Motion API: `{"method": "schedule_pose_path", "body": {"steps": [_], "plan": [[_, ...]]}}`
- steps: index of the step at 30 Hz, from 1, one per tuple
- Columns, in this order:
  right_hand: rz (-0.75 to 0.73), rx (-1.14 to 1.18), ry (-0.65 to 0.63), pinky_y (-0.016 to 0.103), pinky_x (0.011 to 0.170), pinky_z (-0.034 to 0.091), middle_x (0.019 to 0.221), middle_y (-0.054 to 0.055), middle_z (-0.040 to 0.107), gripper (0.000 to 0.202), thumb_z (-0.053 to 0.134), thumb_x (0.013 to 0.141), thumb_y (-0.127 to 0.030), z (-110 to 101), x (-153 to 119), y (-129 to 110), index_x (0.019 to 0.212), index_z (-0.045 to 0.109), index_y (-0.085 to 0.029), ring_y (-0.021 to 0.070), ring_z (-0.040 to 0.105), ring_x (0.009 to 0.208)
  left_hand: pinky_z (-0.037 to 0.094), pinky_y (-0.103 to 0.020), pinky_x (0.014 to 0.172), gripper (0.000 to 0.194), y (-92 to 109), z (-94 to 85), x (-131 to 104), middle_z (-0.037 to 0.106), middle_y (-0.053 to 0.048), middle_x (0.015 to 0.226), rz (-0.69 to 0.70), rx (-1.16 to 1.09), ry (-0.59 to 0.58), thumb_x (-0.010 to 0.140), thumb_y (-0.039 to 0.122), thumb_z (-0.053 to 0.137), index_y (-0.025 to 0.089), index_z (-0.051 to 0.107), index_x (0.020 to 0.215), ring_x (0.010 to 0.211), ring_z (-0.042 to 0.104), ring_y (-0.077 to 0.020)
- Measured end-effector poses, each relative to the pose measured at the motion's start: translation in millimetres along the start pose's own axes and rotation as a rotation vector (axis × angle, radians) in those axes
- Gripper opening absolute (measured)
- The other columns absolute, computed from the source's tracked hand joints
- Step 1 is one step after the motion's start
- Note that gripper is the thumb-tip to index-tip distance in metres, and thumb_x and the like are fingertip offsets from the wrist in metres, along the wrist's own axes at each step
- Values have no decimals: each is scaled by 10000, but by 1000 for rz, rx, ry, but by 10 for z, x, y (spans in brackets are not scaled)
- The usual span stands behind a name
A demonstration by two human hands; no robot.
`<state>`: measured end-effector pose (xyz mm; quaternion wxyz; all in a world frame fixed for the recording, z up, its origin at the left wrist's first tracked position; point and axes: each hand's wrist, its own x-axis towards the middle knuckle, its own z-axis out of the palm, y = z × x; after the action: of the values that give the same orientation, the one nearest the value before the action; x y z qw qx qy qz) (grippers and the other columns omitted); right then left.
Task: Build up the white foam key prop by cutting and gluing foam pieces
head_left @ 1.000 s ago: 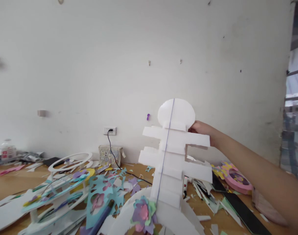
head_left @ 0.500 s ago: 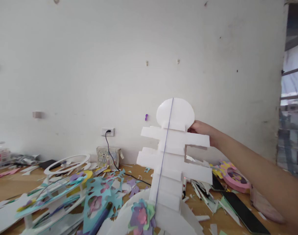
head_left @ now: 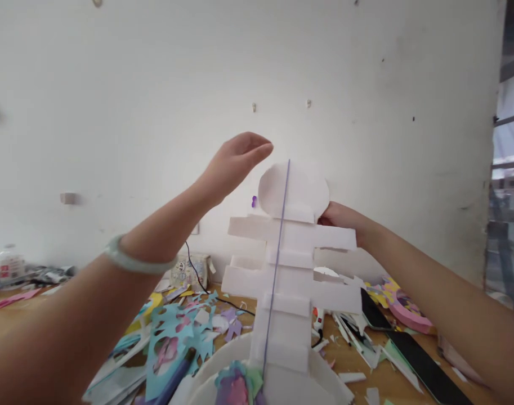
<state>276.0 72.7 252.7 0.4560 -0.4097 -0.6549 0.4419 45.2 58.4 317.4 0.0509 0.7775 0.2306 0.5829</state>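
A white paper structure (head_left: 288,281) stands upright, with a rounded top, side strips and a purple string running down its front. Paper flowers (head_left: 238,385) in blue, pink and green sit at its base. My right hand (head_left: 339,216) is at the right edge of the rounded top, its fingers wrapped behind the paper and mostly hidden. Raised above and left of the top is my left hand (head_left: 244,160), fingers together and bent at the tips; whether anything is between them does not show. A pale bangle is on the left wrist.
Cut blue paper (head_left: 176,332) and scraps cover the wooden table (head_left: 383,377). Black phones (head_left: 425,365), a pink tape ring (head_left: 409,315) and a glue gun (head_left: 318,319) lie to the right. A patterned pouch (head_left: 191,271) stands by the wall, a bottle (head_left: 10,264) at far left.
My left hand has come into view from the lower left and is now near the structure's top. The structure has shifted slightly left in view, with my right hand still at it.
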Motion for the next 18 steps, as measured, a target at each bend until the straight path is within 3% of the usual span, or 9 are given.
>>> {"method": "schedule_pose_path", "body": {"steps": [3,9,11,14,16,18], "plan": [[-1,-5,-23,225,476,456,585,13,611,200,589,723,-108,30,39,-12,560,597,-223,147,554,545,484,-365,869,228,-112,194,271,697,-94,1118,-128,-27,-130,840,328,660,190,694,1018,1017,630,-245],[-48,7,-26,186,496,476,671,6,686,150,616,782,-126,53,25,-56,656,659,-196,120,600,579,513,-335,760,89,-214,320,311,686,-43,808,-351,-185,-165,847,208,644,166,722,838,788,676,-205],[-59,-9,-7,188,541,504,769,27,726,121,623,834,-189,13,10,-43,735,692,-181,121,636,636,518,-318,730,92,-306,299,328,681,-42,767,-437,-210,-130,841,166,646,156,729,802,725,675,-189],[-99,-139,205,253,689,559,907,72,749,150,576,893,-244,-76,-22,79,856,705,-176,156,682,759,519,-304,678,87,-557,255,341,690,-59,735,-548,-196,-19,817,127,667,139,731,759,658,661,-186],[-123,-229,364,332,846,553,985,92,745,137,574,885,-248,-129,-85,256,876,694,-181,199,689,890,513,-299,653,85,-780,200,323,686,-61,715,-582,-158,83,812,108,670,131,722,748,635,644,-182],[-138,-294,430,392,992,488,1065,107,735,114,615,837,-253,-169,-222,502,884,694,-185,247,656,1054,506,-292,633,82,-1004,102,283,668,-45,692,-608,-113,213,829,104,662,124,705,761,612,617,-166]]}}
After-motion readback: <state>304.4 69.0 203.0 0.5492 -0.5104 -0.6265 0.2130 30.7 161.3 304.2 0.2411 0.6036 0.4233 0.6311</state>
